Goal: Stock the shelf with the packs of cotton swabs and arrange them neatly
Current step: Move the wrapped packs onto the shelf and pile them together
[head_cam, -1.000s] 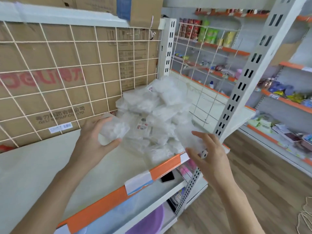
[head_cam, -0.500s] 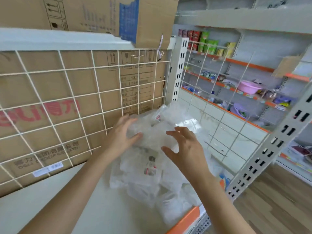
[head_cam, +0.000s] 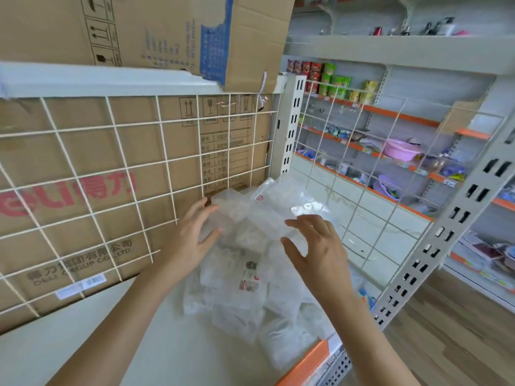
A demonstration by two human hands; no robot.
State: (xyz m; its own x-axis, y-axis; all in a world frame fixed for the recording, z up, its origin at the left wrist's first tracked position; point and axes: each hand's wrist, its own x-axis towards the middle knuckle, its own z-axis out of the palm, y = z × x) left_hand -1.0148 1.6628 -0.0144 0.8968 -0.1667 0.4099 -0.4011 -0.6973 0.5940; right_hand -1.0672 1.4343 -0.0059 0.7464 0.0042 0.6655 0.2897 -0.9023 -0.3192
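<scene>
The packs of cotton swabs (head_cam: 250, 288) lie in a loose heap on the white shelf (head_cam: 125, 349), crowded into its far right corner where the back wire grid (head_cam: 111, 190) meets the side wire panel (head_cam: 362, 196). The topmost pack (head_cam: 250, 218) crowns the heap, its long axis running roughly left to right, directly between the two hands.

The left hand (head_cam: 192, 240) is at the pack's left end, fingertips touching the film and thumb low beside it. The right hand (head_cam: 317, 252) is at the right end; whether it touches cannot be told. Both are about equally near. Neither grip is closed: the fingers stand apart, loosely bent, clamped on nothing.

Both forearms reach in from the shelf's front, palms turned toward each other. Bare shelf lies left of the heap, so tidy rows would likely start on the left hand's side.
</scene>
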